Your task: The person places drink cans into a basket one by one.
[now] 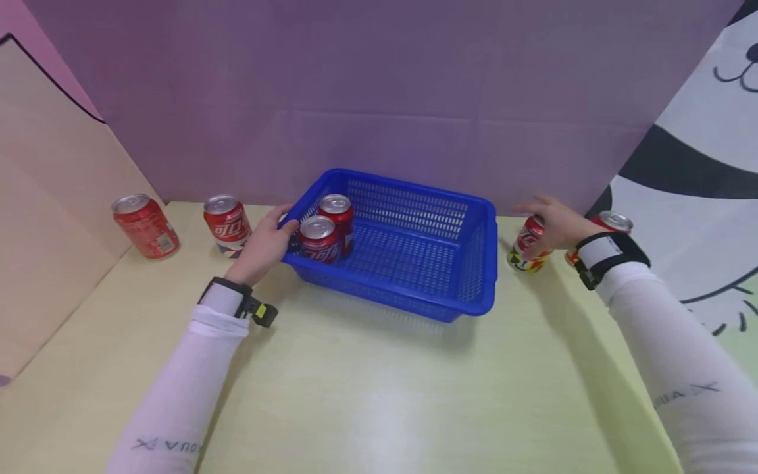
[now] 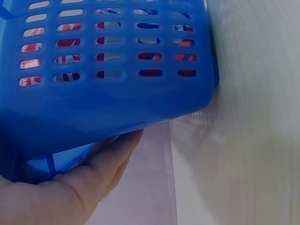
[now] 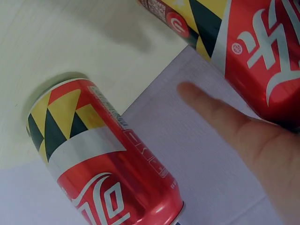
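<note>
A blue perforated plastic basket (image 1: 391, 293) sits at the back of the table, two red soda cans (image 1: 335, 205) upright in its left end. My left hand (image 1: 263, 245) grips the basket's left rim, also seen as the hand (image 2: 89, 180) beside the blue wall (image 2: 108, 108). Over at the right, my right hand (image 1: 559, 224) reaches around a red soda can (image 1: 527, 251) with a yellow-and-black base, fingers spread. In the right wrist view one extended finger (image 3: 220, 112) lies alongside a can (image 3: 276, 61); another can (image 3: 115, 154) stands apart.
Left of the basket stand two more red cans, one (image 1: 146, 227) far left and one (image 1: 227, 226) beside my left hand. Another can (image 1: 613, 222) is partly hidden behind my right wrist. A purple panel (image 1: 385, 99) rises behind the table (image 1: 379, 395).
</note>
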A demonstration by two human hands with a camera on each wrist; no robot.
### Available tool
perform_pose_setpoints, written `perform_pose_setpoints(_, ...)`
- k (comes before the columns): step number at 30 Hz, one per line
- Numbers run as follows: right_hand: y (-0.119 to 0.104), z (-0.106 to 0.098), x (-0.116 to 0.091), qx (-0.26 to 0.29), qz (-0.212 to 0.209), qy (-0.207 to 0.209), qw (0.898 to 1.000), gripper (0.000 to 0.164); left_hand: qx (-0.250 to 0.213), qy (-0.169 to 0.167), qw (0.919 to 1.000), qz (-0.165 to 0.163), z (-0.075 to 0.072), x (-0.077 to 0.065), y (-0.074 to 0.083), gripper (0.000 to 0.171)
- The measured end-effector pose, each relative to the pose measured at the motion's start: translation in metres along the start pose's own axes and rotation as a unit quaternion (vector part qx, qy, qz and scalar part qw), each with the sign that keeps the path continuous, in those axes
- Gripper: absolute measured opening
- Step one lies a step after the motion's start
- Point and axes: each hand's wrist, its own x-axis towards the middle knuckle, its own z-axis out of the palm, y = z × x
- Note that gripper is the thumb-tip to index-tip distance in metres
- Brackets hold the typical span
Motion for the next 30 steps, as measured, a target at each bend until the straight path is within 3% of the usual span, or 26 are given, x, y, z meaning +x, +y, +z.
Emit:
perform_pose_setpoints(4,-0.0010,0.0012,0.0033,0.008,0.005,0.008,1.000,0.071,-0.003,0.004,1.0000,-0.005,-0.0009,-0.0004,0.0012,0.050)
perform_pose_setpoints(7,-0.0024,0.0006,0.0048,0.004,0.020,0.007,1.000,0.061,-0.008,0.003,0.9999,-0.006,-0.0008,0.0002,0.0012,0.050)
perform_pose_setpoints(30,-0.0083,0.0014,-0.0004,0.010,0.043,-0.004,0.999,0.059,-0.009,0.002,0.9999,-0.010,0.0006,-0.0009,0.0016,0.052)
